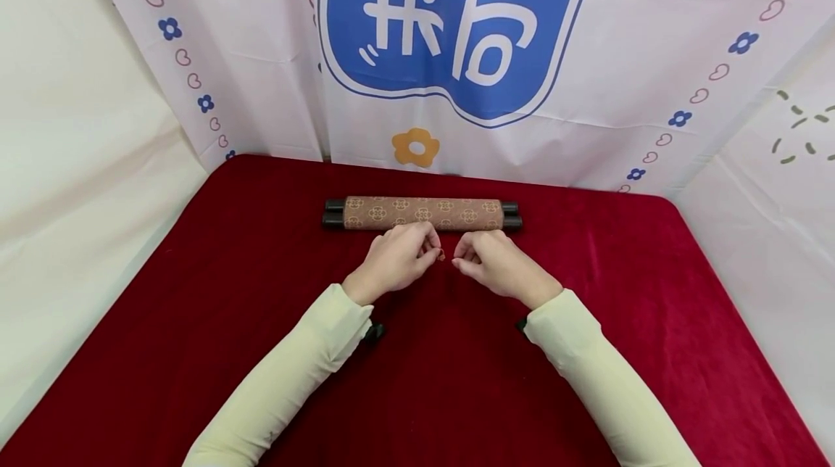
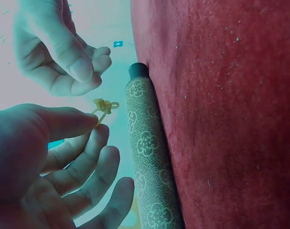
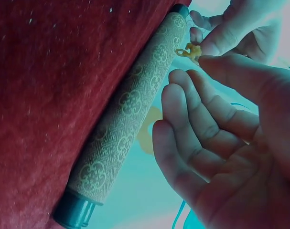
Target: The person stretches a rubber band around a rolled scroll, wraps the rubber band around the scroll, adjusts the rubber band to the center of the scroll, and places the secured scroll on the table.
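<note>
My left hand (image 1: 399,258) pinches the tail of a small knotted cord (image 2: 103,105) between thumb and index finger. The knot with its tiny loop sticks out beyond the fingertips; it looks yellow in both wrist views. Facing it across a narrow gap is my right hand (image 1: 501,265), its fingers loosely bent and nothing held. In the right wrist view the right thumb appears close to the knot (image 3: 194,50). Just beyond both hands lies a rolled scroll (image 1: 424,212) in brown flower-patterned cloth, with dark rod ends showing at either side.
A red velvet cloth (image 1: 215,322) covers the table. Behind it hangs a white printed curtain (image 1: 261,112) with a blue emblem and flowers. Pale fabric walls (image 1: 59,162) rise on the left and right.
</note>
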The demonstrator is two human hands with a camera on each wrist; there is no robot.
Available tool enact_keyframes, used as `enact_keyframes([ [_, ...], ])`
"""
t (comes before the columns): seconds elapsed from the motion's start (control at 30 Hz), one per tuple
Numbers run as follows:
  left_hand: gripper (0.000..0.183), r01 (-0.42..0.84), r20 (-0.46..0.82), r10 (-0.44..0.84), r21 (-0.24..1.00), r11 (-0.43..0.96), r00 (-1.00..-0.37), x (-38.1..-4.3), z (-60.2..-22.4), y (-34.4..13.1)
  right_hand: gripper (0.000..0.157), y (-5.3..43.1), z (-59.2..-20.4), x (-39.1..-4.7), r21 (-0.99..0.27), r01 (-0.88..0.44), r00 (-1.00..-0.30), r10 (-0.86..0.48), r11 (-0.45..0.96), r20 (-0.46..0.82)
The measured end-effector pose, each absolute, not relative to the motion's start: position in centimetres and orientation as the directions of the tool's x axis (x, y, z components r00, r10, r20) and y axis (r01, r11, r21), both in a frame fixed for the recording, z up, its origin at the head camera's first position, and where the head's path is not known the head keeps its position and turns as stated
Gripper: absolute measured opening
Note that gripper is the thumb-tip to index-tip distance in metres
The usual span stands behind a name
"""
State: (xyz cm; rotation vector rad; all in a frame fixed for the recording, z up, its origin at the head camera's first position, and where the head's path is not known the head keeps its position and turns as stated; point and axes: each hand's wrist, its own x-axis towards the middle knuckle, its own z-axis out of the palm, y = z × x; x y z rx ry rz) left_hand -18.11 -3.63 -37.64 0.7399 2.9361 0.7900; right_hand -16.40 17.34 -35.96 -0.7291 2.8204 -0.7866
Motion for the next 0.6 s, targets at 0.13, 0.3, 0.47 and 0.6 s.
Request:
enact_keyframes([
  [0.13, 0.004, 0.434, 0.128, 0.428, 0.475, 0.766, -0.895, -17.8, -37.8, -3.8, 0.008, 17.0, -36.2, -16.2, -0.543, -0.413, -0.876, -0.482, 0.732, 0.016],
  [0.3, 0.004, 0.425, 0.149, 0.405, 0.471, 0.773, -0.902, -17.3, -38.0, -3.8, 0.010, 16.6, -36.6, -15.8, -0.560, -0.416, -0.878, -0.477, 0.716, 0.043],
  [0.47, 0.005, 0.422, 0.166, 0.392, 0.482, 0.768, -0.905, -16.9, -38.2, -3.8, 0.010, 16.2, -36.9, -15.6, -0.576, -0.403, -0.884, -0.466, 0.711, 0.042],
  [0.6, 0.006, 0.428, 0.175, 0.398, 0.507, 0.748, -0.901, -16.5, -38.3, -3.8, 0.010, 16.1, -37.2, -15.6, -0.587, -0.392, -0.888, -0.458, 0.708, 0.041],
])
